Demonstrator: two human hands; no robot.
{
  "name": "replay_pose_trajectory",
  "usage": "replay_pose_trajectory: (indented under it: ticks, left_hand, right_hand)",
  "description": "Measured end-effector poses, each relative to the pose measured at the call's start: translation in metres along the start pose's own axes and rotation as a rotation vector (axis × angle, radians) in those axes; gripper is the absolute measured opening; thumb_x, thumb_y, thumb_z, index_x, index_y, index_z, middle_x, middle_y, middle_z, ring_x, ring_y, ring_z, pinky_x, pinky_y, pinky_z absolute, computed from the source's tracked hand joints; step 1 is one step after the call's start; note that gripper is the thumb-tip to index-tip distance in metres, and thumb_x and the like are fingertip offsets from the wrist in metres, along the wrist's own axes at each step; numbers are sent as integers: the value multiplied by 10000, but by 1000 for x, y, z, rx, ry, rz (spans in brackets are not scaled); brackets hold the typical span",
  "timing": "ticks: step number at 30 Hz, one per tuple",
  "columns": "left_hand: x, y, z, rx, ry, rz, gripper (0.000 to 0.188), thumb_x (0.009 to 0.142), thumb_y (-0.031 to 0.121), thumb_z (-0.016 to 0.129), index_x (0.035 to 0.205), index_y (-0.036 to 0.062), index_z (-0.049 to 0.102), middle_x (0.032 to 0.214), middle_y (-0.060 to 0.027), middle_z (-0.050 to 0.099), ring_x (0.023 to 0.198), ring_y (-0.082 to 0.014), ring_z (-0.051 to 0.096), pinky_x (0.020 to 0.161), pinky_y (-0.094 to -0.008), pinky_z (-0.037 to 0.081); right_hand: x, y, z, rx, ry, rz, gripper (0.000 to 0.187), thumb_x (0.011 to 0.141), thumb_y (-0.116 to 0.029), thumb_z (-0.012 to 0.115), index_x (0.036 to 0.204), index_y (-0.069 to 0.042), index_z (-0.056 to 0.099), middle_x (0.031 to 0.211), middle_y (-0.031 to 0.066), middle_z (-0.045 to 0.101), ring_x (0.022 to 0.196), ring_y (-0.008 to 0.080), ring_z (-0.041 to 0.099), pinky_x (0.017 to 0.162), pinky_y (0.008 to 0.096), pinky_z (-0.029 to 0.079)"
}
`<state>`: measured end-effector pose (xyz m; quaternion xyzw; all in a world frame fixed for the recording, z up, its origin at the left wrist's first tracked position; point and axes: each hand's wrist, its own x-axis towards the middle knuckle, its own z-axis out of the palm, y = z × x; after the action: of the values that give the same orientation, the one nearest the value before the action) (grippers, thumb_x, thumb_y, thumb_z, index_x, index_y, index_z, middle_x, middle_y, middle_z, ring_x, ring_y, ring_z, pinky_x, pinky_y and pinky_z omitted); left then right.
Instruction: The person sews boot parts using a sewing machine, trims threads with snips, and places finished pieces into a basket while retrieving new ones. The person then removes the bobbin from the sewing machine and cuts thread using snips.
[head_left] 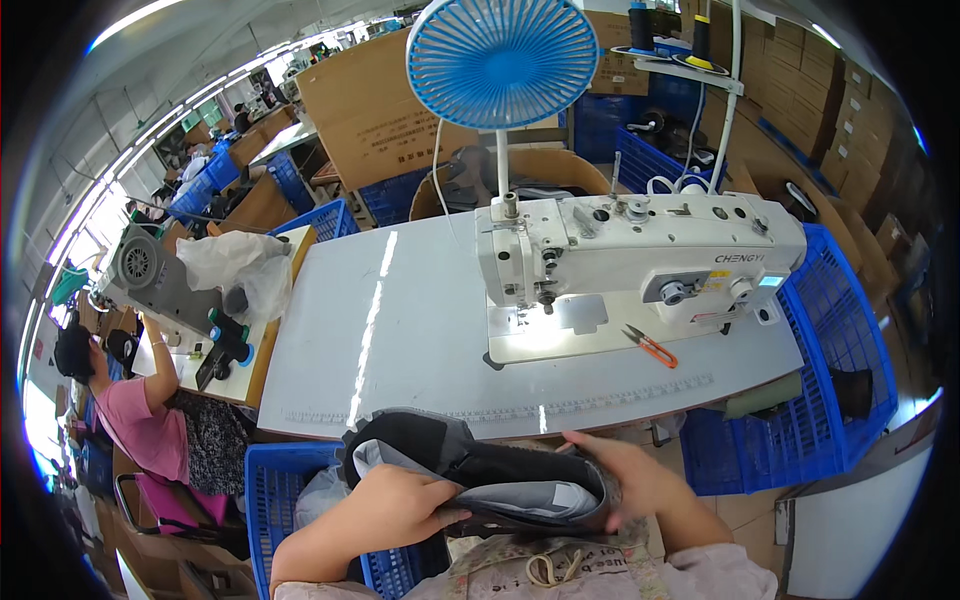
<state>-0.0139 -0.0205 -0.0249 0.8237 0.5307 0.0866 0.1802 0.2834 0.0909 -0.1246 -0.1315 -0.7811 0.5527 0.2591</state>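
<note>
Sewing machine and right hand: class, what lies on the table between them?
In the head view, orange snips lie between the sewing machine and right hand; nearer the hand, a ruler scale crosses the tabletop.

A white industrial sewing machine [640,245] stands on the pale counter [325,340] with orange-handled thread snips [655,350] lying in front of it, a blue-grilled fan [503,66] above its left end, a blue plastic crate [770,450] at right, and a pink-shirted co-worker [145,425] seated at left.
</note>
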Motion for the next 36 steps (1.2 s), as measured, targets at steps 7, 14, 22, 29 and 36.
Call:
replay_pose_trajectory:
  ticks: [7,14,22,29,36]
  left_hand:
    - [46,-20,0,89,-135,-181,358,814,398,660,802,42,619,662,-166,625,634,-370,624,602,-454,495]
    - [144,-98,28,185,132,44,588,791,355,674,1237,4,520,1135,-202,590,1051,-365,563,889,-440,448]
    - [146,-90,39,404,-15,216,836,692,166,652,1403,-85,292,1454,-276,320,1383,-366,297,1147,-471,220]
    - [152,-92,63,603,0,129,867,634,110,694,1391,-76,315,1397,-260,403,1301,-356,415,1096,-433,323]
    - [167,-103,54,351,-162,143,629,656,89,682,1250,-5,498,996,-140,659,923,-312,638,836,-409,487]
  right_hand:
    - [-12,20,39,165,391,317,827,747,-265,788,1407,4,367,1235,151,575,1158,216,517,1034,353,362]
    - [49,97,-30,375,711,436,444,795,-303,750,1056,42,649,945,84,684,845,158,623,775,291,486]
    - [50,119,-33,228,751,546,512,762,-394,753,1009,47,673,870,105,686,804,177,630,766,311,478]
    - [58,119,-31,456,783,438,410,777,-208,770,1074,46,646,953,93,684,865,149,632,801,278,486]
    - [59,116,-27,473,885,407,487,774,-154,784,1164,44,570,1021,86,658,884,132,619,803,268,493]
